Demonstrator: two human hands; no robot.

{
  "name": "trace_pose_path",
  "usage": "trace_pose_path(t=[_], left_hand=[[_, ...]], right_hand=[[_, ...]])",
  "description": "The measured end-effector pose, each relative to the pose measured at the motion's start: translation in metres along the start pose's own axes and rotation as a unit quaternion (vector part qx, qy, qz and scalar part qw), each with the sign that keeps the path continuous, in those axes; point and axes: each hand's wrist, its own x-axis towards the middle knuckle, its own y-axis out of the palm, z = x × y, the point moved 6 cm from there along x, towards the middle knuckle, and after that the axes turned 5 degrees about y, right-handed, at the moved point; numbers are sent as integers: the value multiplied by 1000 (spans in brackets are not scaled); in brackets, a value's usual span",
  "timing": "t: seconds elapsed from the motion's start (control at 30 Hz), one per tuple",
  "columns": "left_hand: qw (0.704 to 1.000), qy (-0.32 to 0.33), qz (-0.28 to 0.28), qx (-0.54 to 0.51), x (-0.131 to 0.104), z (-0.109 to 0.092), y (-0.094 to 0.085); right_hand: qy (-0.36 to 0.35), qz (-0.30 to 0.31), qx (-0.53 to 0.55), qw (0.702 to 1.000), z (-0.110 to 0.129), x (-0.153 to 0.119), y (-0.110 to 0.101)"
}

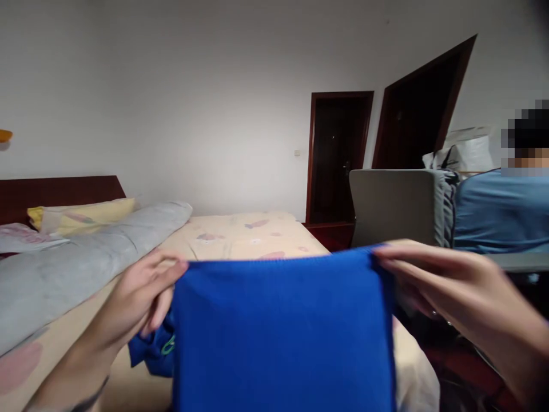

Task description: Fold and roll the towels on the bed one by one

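A plain blue cloth (283,337) hangs stretched between my two hands, its upper edge pulled nearly straight and its lower part cut off by the bottom of the view. My left hand (148,289) pinches the upper left corner between thumb and fingers. At the upper right corner, my right hand (441,277) grips the fabric, a little blurred by motion. Behind and below my left hand lies more crumpled blue fabric (156,352) with a thin green loop or trim; whether it belongs to the same piece I cannot tell.
Beyond the cloth is a bed (231,232) with a cream patterned sheet, a rolled grey quilt (98,260) and a yellow pillow (94,216). To the right, a person in a blue shirt (501,209) sits near a grey chair back (394,206). A dark door (337,160) stands behind.
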Motion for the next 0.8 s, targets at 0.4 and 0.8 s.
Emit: trace_pose_path(t=[0.4, 0.8], left_hand=[[937, 312, -155, 6, 312, -149, 52], [935, 312, -160, 53, 103, 26, 73]], right_hand=[[-147, -114, 192, 964, 33, 318, 38], [-33, -28, 8, 999, -117, 104, 55]])
